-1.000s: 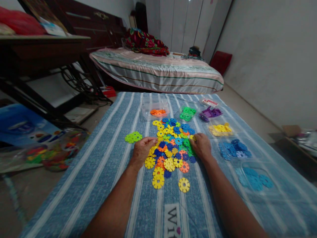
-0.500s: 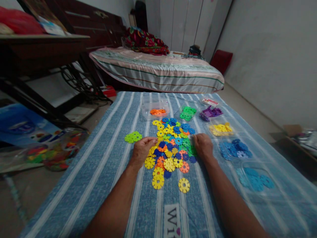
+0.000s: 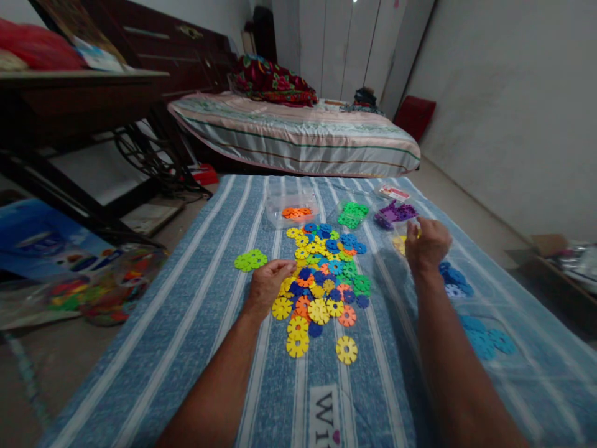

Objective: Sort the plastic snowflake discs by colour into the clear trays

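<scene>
A mixed pile of slotted plastic discs (image 3: 336,267) lay mid-way across the striped, cloth-covered worktop (image 3: 200,298), between the two forearms. The right hand (image 3: 429,244) hung over the yellow discs (image 3: 400,245) at the far right, hiding most of them. Its thumb and fingers were drawn together, but whether that grip held a disc could not be told. The left hand (image 3: 270,283) was at the pile's left edge, fingertips bunched; anything in its grip was likewise hidden.

Purple discs (image 3: 395,213) sat just beyond the right hand and blue discs (image 3: 451,277) just on its near side, so good handling there probably meant keeping the fingertips over the middle of the yellow batch, low, with the wrist clear of the blue. At the pile, where discs overlapped, a light touch suited best.
</scene>
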Demonstrator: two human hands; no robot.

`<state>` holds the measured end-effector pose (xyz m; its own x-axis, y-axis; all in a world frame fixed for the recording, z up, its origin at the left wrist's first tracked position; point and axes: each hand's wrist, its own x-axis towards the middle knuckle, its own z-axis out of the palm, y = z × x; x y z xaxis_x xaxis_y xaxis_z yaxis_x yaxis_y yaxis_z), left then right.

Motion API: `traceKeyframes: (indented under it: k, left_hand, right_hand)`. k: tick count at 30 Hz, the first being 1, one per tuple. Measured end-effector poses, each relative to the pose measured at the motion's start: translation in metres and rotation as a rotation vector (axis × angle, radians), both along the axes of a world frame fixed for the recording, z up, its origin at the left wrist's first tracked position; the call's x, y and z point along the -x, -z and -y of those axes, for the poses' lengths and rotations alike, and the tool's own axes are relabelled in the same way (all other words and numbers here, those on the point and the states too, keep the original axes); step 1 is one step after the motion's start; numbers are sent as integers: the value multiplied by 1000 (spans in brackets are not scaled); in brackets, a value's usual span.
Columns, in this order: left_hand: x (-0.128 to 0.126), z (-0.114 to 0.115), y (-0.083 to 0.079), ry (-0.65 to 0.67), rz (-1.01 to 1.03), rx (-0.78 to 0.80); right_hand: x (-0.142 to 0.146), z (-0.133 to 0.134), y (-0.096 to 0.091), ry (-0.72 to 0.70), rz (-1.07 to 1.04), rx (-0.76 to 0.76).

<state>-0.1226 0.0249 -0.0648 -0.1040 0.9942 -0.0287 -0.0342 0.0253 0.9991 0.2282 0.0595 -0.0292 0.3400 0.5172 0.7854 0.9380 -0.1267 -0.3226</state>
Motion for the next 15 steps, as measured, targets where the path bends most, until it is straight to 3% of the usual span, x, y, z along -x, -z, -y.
traceKeyframes:
  k: [3,6,9,15]
  left_hand:
    - [0,0,0,-5,-11,-4]
    - [0,0,-1,-6,-9,-8]
    - [0,1,-1,-2,-4,-5]
    - [-1,2,-2,-13,11,24]
  right_hand:
    - [14,5,7,-113,-24,38]
    - [47,18,29,-377,-74,163]
    - [73,30,50,-546,-147,258]
    - [82,38,63,-689,-142,361]
